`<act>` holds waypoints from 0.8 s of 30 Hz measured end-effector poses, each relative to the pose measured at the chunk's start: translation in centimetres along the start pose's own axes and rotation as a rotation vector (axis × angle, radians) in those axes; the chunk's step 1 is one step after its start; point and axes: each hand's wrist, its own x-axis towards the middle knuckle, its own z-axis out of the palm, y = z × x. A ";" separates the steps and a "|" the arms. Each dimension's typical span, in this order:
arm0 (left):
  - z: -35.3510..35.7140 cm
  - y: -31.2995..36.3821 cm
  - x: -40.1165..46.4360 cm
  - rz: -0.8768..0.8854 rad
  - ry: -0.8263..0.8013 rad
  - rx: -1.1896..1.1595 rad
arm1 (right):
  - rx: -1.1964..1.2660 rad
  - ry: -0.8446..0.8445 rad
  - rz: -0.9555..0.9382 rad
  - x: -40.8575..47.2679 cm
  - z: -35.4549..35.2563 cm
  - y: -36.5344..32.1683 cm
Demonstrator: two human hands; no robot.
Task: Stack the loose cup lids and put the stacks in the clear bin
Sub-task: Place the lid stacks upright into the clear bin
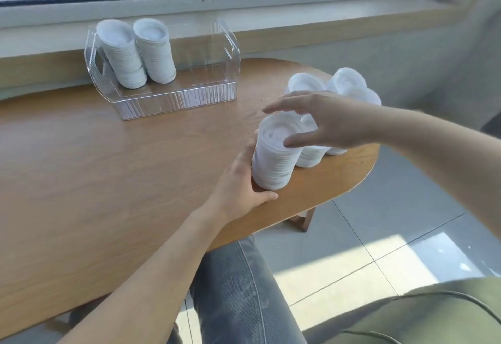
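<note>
Head view: a tall stack (pixel 275 153) of white lids is seen standing on the table (pixel 108 167), near its right end. The stack is held low down by the left hand (pixel 241 186). The thumb is laid along the table in front of the stack's foot, and the palm is pressed to its left side. The fingers are wrapped round the back, where they are hidden; only one fingertip can be seen, at the top left edge of the stack. The right hand (pixel 333 124) is held over the top of the stack with its fingers spread wide and nearly straight. The thumb is stretched out over the top lid, and it cannot be told whether the lid is touched. Nothing is gripped by this hand.

More lids (pixel 339 88) are piled behind the right hand, at the far right of the table. Much of this pile is covered by the hand and wrist, so the lids cannot be counted. A short stack (pixel 309 156) is seen just right of the tall one, and its top is hidden by the hand too.

The bin (pixel 173 99) is set at the back of the table, by the window sill (pixel 298 15). Two stacks (pixel 135 53) of lids are kept in its left part, side by side, both tipped a little to the left. The right part of the bin is hard to make out, since the walls are clear.

A grey trouser leg (pixel 238 289) is seen below the table edge.
</note>
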 end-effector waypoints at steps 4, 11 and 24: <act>0.7 -0.2 0.5 -0.002 0.059 0.009 | -0.017 -0.007 -0.008 0.3 0.5 0.5; -0.7 -0.8 1.0 0.029 0.148 -0.022 | 0.038 -0.009 -0.016 2.5 -0.4 0.8; -14.5 -2.9 11.6 0.061 0.349 0.032 | 0.329 0.149 -0.109 16.0 -7.9 -2.5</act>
